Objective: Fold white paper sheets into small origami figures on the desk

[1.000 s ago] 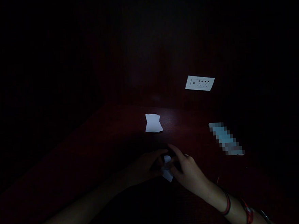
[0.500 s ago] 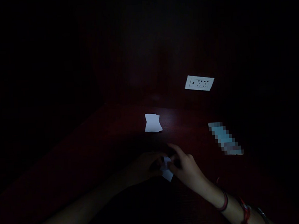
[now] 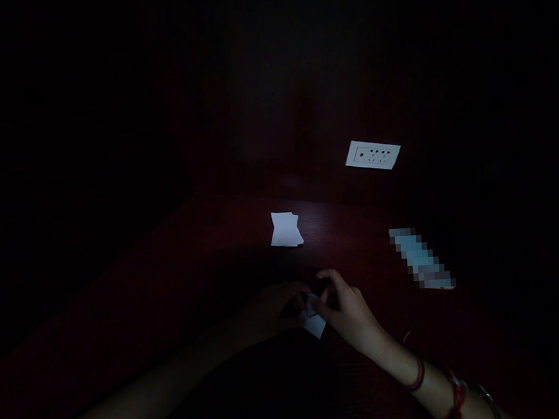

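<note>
A small piece of white paper (image 3: pixel 316 325), partly folded over, is pinched between my two hands low in the middle of the view. My left hand (image 3: pixel 277 308) grips its left side and lies in deep shadow, so its fingertips are hard to make out. On the right side, my right hand (image 3: pixel 346 307) has its thumb pressed on the paper, the index finger arched above it. Beyond my hands, a few white paper sheets (image 3: pixel 286 229) lie stacked unevenly on the dark red table (image 3: pixel 205 240).
A pixelated phone-like slab (image 3: pixel 421 258) lies on the table to the right. On the wall behind is a white socket plate (image 3: pixel 373 155). The surroundings are very dark, and the table's left edge shows only faintly.
Both hands stay nearly in place. The right thumb and the paper have shifted slightly, with the paper's lower corner now a little farther right.
</note>
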Tool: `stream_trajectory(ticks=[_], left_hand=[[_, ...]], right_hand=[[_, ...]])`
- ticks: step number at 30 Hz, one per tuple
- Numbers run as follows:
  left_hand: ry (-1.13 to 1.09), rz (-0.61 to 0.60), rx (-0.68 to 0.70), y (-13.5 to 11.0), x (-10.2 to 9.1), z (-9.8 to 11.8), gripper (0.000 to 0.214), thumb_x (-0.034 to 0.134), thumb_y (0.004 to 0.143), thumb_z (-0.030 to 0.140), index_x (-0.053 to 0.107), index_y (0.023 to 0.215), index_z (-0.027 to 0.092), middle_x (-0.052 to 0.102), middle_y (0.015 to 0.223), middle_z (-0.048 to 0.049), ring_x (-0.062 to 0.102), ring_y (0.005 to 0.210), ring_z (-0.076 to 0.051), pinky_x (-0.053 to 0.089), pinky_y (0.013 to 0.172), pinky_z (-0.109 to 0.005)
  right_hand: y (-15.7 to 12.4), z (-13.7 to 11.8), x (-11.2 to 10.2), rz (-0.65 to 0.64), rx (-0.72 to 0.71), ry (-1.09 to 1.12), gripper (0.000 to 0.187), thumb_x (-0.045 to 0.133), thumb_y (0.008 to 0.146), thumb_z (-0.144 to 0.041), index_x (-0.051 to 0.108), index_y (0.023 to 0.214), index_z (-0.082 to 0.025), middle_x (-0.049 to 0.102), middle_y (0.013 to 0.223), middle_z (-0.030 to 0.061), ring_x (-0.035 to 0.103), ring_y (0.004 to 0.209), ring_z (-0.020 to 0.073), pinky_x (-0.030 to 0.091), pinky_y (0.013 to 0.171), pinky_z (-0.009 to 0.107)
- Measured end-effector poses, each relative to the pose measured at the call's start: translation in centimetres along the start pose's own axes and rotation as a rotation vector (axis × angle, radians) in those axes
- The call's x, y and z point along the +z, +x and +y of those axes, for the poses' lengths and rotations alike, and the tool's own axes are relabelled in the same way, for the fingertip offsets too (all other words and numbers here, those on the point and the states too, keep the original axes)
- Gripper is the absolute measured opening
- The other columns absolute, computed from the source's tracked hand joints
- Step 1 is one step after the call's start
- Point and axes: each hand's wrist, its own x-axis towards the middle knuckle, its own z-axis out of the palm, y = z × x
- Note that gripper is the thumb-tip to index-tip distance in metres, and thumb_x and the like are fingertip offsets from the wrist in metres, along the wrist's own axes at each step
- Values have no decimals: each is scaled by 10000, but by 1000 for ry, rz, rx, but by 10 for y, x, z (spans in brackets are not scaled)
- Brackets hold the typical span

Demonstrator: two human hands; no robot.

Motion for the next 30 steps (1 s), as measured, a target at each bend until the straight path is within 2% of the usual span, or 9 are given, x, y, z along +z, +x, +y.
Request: stream_trajectory(ticks=[3,7,16,22,30], left_hand=[[19,8,-6,1,0,1,399,591,691,261,420,1050,245,545,873,20,519,782,-148,374,681,-249],[-8,3,18,1,-1,3,369,592,692,242,435,1025,245,550,861,30,521,773,-140,372,679,-238],[38,11,58,-1,1,-3,411,548,728,268,393,1108,256,554,887,14,510,813,-153,356,722,-267],[16,24,55,-2,5,-9,500,554,723,263,330,1170,270,547,904,5,506,816,-157,363,724,-282],[-27,49,52,-1,6,-11,548,562,720,298,301,1200,256,548,897,2,509,798,-150,370,716,-279]], right_hand=[[0,1,2,7,8,28,401,524,682,-222,396,1061,-196,535,648,-33,503,535,93,373,495,186],[2,6,3,-21,32,89,411,524,657,-148,405,1046,-209,525,648,-43,499,562,90,386,528,187],[6,7,1,-10,44,79,332,459,650,-94,424,964,-197,487,641,-48,478,555,84,374,521,188],[7,9,-1,25,-42,38,399,447,671,-91,395,1051,-198,514,721,-19,506,617,94,404,576,206],[6,7,-5,-12,-71,8,560,477,644,-64,328,1161,-220,541,718,-24,526,644,100,426,633,226]])
